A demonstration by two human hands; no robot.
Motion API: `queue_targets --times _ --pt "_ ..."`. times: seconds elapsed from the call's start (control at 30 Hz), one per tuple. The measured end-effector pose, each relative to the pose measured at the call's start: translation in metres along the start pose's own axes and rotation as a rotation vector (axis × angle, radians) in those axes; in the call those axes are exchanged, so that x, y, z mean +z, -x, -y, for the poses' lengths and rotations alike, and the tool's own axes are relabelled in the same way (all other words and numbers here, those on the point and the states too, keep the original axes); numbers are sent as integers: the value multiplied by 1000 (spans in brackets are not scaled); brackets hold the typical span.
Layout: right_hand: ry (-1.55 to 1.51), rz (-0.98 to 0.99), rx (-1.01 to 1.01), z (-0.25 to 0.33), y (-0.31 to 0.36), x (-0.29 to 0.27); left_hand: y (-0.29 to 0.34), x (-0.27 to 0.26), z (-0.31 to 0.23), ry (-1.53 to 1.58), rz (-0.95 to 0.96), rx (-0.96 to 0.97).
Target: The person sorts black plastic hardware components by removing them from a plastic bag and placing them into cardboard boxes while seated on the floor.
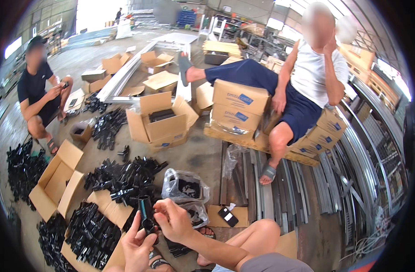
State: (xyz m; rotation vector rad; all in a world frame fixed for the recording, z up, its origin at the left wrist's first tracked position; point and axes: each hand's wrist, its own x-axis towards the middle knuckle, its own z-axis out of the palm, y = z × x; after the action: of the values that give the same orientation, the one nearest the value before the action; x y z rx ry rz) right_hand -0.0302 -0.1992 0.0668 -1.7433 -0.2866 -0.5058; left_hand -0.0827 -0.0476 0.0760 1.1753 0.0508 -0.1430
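Observation:
Upright in my left hand [136,248] is a black tube-shaped fitting [145,211] with a teal stripe along it, gripped near its lower end between thumb and fingers. Close against the fitting's right side is my right hand [175,221], its thumb and fingers curled together. Whatever those fingers pinch is too small or hidden to make out. Just beyond lies a heap of black fittings [126,177]. A transparent plastic bag [185,181] of small black pieces stands to the right of that heap. Left of my hands, an opened carton [108,205] is filled with more black fittings [90,233].
An open cardboard box [58,179] stands at left. Another open carton [161,122] sits farther ahead. A phone [228,216] lies on cardboard at right, near long metal profiles [280,195]. One person [314,68] sits on stacked cartons [239,106]; another [40,86] squats at far left.

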Motion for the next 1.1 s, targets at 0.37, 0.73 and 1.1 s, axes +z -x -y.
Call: queue_targets --times 0.37,0.73,1.1 --pt "148 -65 -61 -31 15 2 -10 -8 -2 -103 68 -202" --pt "11 12 -5 -33 23 10 -1 -25 11 -2 127 -88" --pt "-190 -81 167 -47 27 9 -6 -27 18 158 173 -195"
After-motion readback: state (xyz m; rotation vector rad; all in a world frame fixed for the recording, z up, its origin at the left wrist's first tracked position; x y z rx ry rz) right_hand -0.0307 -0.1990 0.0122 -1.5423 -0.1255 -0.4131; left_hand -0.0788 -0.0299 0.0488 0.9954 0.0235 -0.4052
